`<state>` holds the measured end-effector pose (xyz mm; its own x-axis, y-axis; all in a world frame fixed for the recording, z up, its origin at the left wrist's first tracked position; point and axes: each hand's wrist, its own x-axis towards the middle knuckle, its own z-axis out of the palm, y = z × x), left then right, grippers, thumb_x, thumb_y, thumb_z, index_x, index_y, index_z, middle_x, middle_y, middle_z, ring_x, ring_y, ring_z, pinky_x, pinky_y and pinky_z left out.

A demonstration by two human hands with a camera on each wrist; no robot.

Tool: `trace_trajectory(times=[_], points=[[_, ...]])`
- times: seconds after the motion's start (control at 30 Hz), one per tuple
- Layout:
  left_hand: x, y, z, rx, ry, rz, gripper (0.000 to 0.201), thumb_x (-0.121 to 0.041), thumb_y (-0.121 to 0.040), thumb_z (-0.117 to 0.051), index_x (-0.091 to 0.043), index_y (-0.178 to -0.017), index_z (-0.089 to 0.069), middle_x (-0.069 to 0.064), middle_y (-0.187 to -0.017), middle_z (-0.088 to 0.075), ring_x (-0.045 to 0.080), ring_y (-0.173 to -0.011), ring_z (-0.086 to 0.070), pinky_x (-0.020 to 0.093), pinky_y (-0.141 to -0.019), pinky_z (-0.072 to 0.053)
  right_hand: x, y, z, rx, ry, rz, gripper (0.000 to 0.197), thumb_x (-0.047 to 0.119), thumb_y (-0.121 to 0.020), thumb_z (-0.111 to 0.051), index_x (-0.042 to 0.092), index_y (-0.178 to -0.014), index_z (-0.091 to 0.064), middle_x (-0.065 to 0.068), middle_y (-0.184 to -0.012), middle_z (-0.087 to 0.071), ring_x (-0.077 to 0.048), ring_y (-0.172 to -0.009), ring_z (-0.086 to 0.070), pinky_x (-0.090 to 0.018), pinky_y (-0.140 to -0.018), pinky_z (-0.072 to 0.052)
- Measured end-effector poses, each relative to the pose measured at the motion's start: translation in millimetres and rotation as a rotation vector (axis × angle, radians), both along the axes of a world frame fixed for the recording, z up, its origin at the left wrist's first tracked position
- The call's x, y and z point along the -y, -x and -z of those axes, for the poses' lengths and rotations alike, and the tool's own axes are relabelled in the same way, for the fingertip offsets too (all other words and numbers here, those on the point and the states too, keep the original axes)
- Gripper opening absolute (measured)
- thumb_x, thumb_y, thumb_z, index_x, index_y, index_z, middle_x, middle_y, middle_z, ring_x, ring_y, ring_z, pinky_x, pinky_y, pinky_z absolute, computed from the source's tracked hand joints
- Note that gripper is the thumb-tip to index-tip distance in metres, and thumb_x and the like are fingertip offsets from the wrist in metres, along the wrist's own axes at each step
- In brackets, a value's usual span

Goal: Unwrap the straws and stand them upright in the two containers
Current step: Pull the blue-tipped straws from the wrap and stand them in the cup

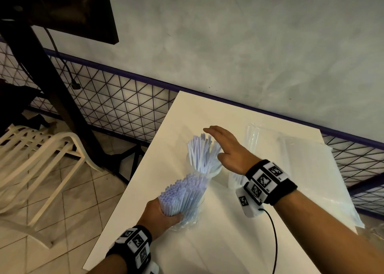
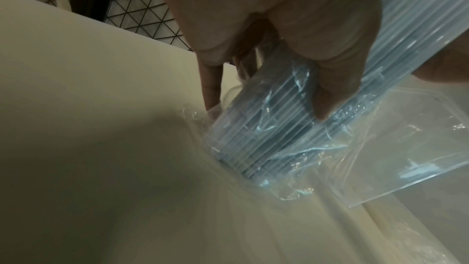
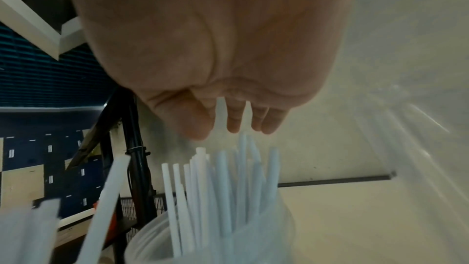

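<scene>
My left hand [image 1: 161, 212] grips a thick bundle of white straws [image 1: 182, 194] by its lower part, still sheathed in clear plastic wrap [image 2: 291, 148], its base standing on the white table [image 1: 166, 242]. Behind it a clear container [image 3: 253, 238] holds several loose white straws [image 1: 204, 153] standing upright. My right hand [image 1: 223, 147] hovers flat over their tips with fingers [image 3: 234, 119] straight, holding nothing. A second clear container [image 1: 235, 180] stands under my right wrist, mostly hidden.
Flat clear plastic bags [image 1: 301, 155] lie on the table's right half. A wire mesh fence [image 1: 116, 103] and grey wall run behind the table. A white plastic chair [image 1: 41, 159] and a dark post [image 1: 52, 82] stand on the tiled floor at left.
</scene>
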<state>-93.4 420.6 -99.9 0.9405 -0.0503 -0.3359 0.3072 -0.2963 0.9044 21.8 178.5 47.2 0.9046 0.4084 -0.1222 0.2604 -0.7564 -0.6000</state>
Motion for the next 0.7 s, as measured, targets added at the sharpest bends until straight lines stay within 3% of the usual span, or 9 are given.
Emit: trace_trajectory(times=[0.07, 0.1, 0.17, 0.23, 0.4, 0.47, 0.57, 0.7], points=[[-2.6, 0.7, -1.6, 0.011, -0.006, -0.001, 0.049, -0.029, -0.053, -0.088, -0.015, -0.094, -0.067, -0.001, -0.089, -0.073, 0.009, -0.084, -0.07, 0.02, -0.07, -0.057, 0.9, 8.8, 6.9, 0.008, -0.061, 0.018, 0.091, 0.01, -0.065, -0.036, 0.02, -0.155, -0.024, -0.003, -0.163, -0.014, -0.014, -0.151, -0.006, -0.004, -0.11, 0.0], [-4.3, 0.7, -2.4, 0.016, -0.005, -0.004, 0.048, -0.027, -0.054, -0.088, -0.016, -0.095, -0.067, -0.002, -0.089, -0.073, 0.008, -0.084, -0.07, 0.019, -0.069, -0.056, 0.6, 12.2, 11.6, 0.02, -0.075, 0.022, 0.09, 0.011, -0.067, -0.038, 0.021, -0.155, -0.021, -0.002, -0.164, -0.012, -0.015, -0.152, -0.003, -0.01, -0.115, 0.0], [-7.5, 0.7, -4.0, 0.02, 0.0, -0.007, 0.049, -0.027, -0.053, -0.088, -0.017, -0.095, -0.067, -0.003, -0.089, -0.073, 0.007, -0.084, -0.07, 0.019, -0.071, -0.056, -0.4, 16.8, 24.8, 0.081, -0.048, 0.035, 0.087, 0.02, -0.074, -0.047, 0.023, -0.156, -0.018, -0.002, -0.166, -0.007, -0.021, -0.153, 0.001, -0.033, -0.123, -0.006], [-9.6, 0.3, -4.8, 0.018, 0.003, -0.007, 0.053, -0.033, -0.05, -0.087, -0.017, -0.096, -0.067, -0.003, -0.09, -0.073, 0.006, -0.084, -0.07, 0.022, -0.073, -0.057, -2.7, 17.8, 42.7, 0.182, 0.002, 0.057, 0.085, 0.034, -0.081, -0.057, 0.021, -0.156, -0.019, -0.003, -0.166, -0.007, -0.028, -0.153, -0.002, -0.043, -0.123, -0.01], [-9.9, 0.7, -3.4, 0.012, -0.007, -0.014, 0.057, -0.034, -0.049, -0.086, -0.016, -0.099, -0.066, -0.004, -0.092, -0.072, 0.008, -0.087, -0.069, 0.017, -0.071, -0.054, -15.5, 2.1, 62.0, 0.366, -0.023, 0.177, 0.087, 0.064, -0.083, -0.057, 0.017, -0.152, -0.032, -0.006, -0.163, -0.021, -0.032, -0.151, -0.017, -0.043, -0.121, -0.016], [-9.8, 1.0, -2.9, 0.004, -0.007, -0.022, 0.058, -0.031, -0.05, -0.087, -0.015, -0.101, -0.065, -0.003, -0.093, -0.072, 0.009, -0.089, -0.069, 0.017, -0.072, -0.054, -21.4, -7.9, 57.3, 0.395, -0.009, 0.179, 0.089, 0.066, -0.078, -0.065, 0.02, -0.149, -0.036, -0.005, -0.162, -0.025, -0.029, -0.149, -0.022, -0.04, -0.121, -0.015], [-10.6, 1.4, -1.1, 0.009, -0.011, -0.028, 0.063, -0.039, -0.045, -0.086, -0.013, -0.1, -0.066, -0.002, -0.092, -0.072, 0.009, -0.087, -0.07, 0.022, -0.074, -0.057, -31.7, -19.1, 47.3, 0.384, 0.038, 0.123, 0.09, 0.066, -0.075, -0.071, 0.025, -0.148, -0.039, -0.001, -0.159, -0.031, -0.025, -0.144, -0.03, -0.04, -0.119, -0.023], [-11.5, 1.1, 0.4, -0.003, -0.006, -0.02, 0.064, -0.042, -0.044, -0.086, -0.011, -0.097, -0.068, 0.0, -0.089, -0.074, 0.011, -0.083, -0.071, 0.026, -0.073, -0.059, -47.0, -27.5, 43.2, 0.319, 0.087, 0.113, 0.067, 0.061, -0.079, -0.072, 0.027, -0.135, -0.054, 0.003, -0.14, -0.054, -0.02, -0.127, -0.048, -0.036, -0.108, -0.039]])
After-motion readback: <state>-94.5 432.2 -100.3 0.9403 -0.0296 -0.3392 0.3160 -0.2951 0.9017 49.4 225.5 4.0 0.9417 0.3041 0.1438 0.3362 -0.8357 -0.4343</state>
